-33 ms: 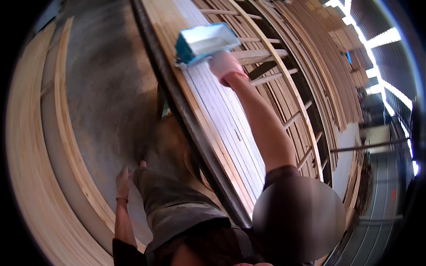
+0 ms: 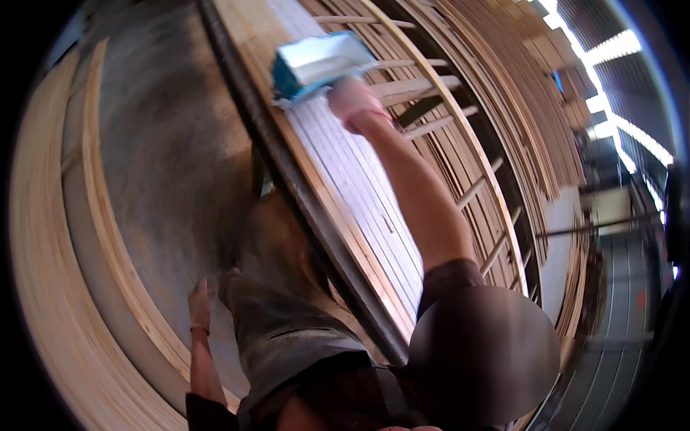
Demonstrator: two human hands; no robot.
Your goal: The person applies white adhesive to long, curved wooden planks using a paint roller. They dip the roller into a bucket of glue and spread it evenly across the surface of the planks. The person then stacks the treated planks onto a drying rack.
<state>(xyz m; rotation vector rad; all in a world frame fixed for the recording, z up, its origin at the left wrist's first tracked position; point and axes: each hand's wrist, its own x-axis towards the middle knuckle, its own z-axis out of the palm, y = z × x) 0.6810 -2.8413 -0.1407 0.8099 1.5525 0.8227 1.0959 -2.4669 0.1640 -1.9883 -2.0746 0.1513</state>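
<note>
My right hand (image 2: 356, 103), in a pale pink glove smeared by motion, is closed on the near right side of a teal open-topped box (image 2: 287, 77) with a whitish inside. The box rests on a long row of narrow wooden strips (image 2: 352, 169) whose top is coated whitish. My right arm is stretched far forward over them. Low on the left, my left hand (image 2: 200, 305) hangs beside my leg above the floor. Its fingers look stretched out and hold nothing. How the right fingers grip the box is hidden.
A dark metal rail (image 2: 287, 179) edges the strips on the left. To the right lie a curved wooden ladder-like frame (image 2: 471, 136) and stacked boards (image 2: 514, 108). More long boards (image 2: 43, 251) lie at far left beyond the concrete floor (image 2: 165, 144). Cartons (image 2: 568, 79) are stacked far right.
The view has turned slightly. My right hand and the teal box have slid a little farther along the strips, away from me. My left hand hangs much as before.
</note>
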